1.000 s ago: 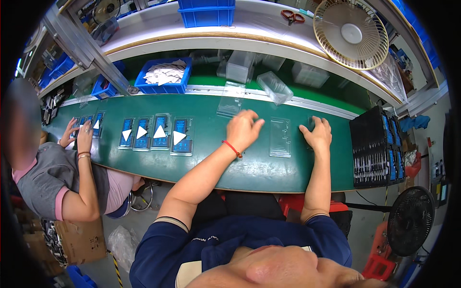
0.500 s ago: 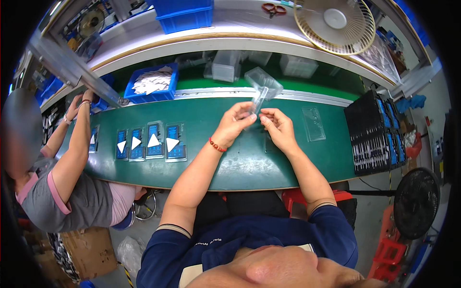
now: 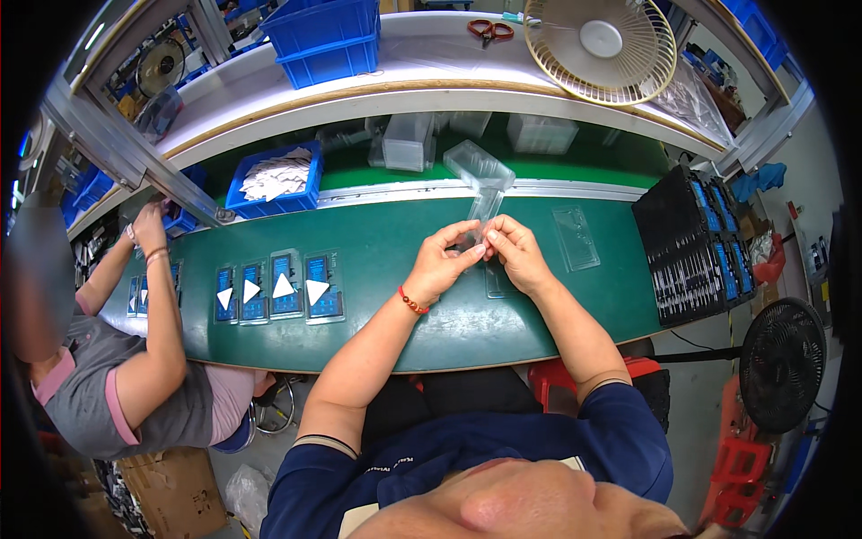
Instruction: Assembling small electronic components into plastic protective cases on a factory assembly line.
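My left hand (image 3: 438, 262) pinches a thin clear plastic tray (image 3: 486, 208) held above the green bench. Close beside it, my right hand (image 3: 518, 255) has thumb and fingers together on the same tray's near edge. A clear plastic box (image 3: 479, 166) lies just beyond, overlapped by the tray's far end. On the bench to the right rests another clear tray (image 3: 576, 239); one more (image 3: 496, 280) lies partly hidden under my right hand. To the left is a row of blue-and-black flat packs (image 3: 285, 286), each bearing a white triangular piece (image 3: 317, 291).
A blue bin (image 3: 277, 187) of white pieces stands at the back left. Stacks of black trays (image 3: 687, 247) rise at the right end. Clear boxes (image 3: 406, 144) sit beneath the shelf (image 3: 431, 99), which carries a fan (image 3: 600, 40). At left, a co-worker's arms (image 3: 154, 278) reach over the bench.
My hands have drawn closer together on the tray. The whole view has shifted slightly, and the co-worker's arms have moved a little.
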Demonstrator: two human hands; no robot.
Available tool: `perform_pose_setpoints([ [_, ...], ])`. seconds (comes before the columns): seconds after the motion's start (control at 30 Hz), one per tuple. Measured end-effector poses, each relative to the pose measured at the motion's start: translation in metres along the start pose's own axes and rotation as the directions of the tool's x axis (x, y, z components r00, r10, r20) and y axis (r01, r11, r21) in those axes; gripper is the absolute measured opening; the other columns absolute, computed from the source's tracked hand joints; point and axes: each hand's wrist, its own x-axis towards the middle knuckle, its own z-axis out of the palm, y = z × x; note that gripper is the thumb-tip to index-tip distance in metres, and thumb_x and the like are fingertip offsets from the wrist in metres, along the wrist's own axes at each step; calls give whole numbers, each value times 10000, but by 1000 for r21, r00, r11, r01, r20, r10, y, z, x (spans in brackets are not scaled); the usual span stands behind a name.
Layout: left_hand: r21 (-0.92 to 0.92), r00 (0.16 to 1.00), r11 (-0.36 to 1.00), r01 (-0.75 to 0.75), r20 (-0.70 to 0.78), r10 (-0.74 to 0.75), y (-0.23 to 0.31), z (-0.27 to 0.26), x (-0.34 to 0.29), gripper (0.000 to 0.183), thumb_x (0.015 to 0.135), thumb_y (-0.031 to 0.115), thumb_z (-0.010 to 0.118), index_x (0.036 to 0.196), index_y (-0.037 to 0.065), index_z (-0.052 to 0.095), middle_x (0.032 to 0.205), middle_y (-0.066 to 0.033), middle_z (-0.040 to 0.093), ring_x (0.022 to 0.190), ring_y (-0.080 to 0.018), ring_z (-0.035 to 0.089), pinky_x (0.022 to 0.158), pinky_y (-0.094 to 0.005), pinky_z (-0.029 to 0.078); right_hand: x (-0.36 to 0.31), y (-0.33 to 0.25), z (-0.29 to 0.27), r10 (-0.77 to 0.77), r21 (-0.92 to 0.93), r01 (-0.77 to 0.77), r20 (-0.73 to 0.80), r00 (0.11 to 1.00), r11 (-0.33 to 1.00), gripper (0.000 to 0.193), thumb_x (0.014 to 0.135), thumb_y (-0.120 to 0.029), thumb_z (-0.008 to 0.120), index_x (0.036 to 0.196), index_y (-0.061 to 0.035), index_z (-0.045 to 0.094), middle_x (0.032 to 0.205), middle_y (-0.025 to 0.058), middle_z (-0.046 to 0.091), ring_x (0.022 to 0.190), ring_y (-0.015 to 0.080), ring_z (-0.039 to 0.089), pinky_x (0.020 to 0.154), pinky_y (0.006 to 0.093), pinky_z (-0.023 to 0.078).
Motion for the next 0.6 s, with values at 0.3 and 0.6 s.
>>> perform_pose_setpoints([
  [0.3, 731, 878, 675, -101, -253, 406, 10, -35, 4, 475, 745, 307, 739, 1150, 86, 624, 1129, -207, 596, 997, -348, 585, 836, -412, 487, 4, -10, -5, 228, 149, -233, 46, 973, 961, 152, 942, -160, 468, 838, -53, 499, 773, 45, 518, 587, 101, 486, 495, 250, 443],
  [0.6, 873, 851, 125, 472, -488, 196, 30, -46, -28, 646, 796, 406, 662, 1347, 134, 462, 1369, -263, 384, 1193, -442, 446, 910, -502, 457, -8, -6, 0, -79, -835, -59, -121, 989, 548, 165, 864, -179, 594, 817, -27, 549, 687, 96, 554, 459, 159, 498, 467, 325, 441],
])
